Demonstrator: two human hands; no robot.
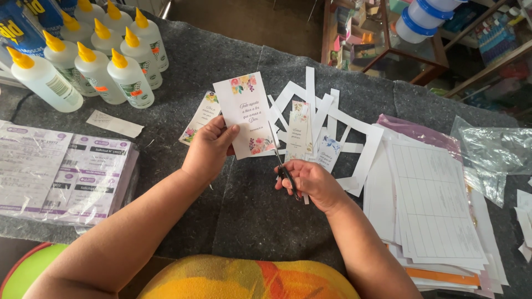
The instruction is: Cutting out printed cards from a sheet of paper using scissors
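Note:
My left hand pinches the lower left edge of a white card printed with flowers at two corners and script in the middle, holding it upright over the grey felt table. My right hand grips a pair of scissors, blades pointing up along the card's right edge. Behind the scissors lies a heap of white paper offcuts and a few smaller floral cards. Another floral card lies flat behind the held one.
Several white glue bottles with yellow caps stand at the far left. A wrapped stack of printed forms lies at left. A pile of ruled sheets sits at right, clear plastic bags beyond it. A glass display case stands behind the table.

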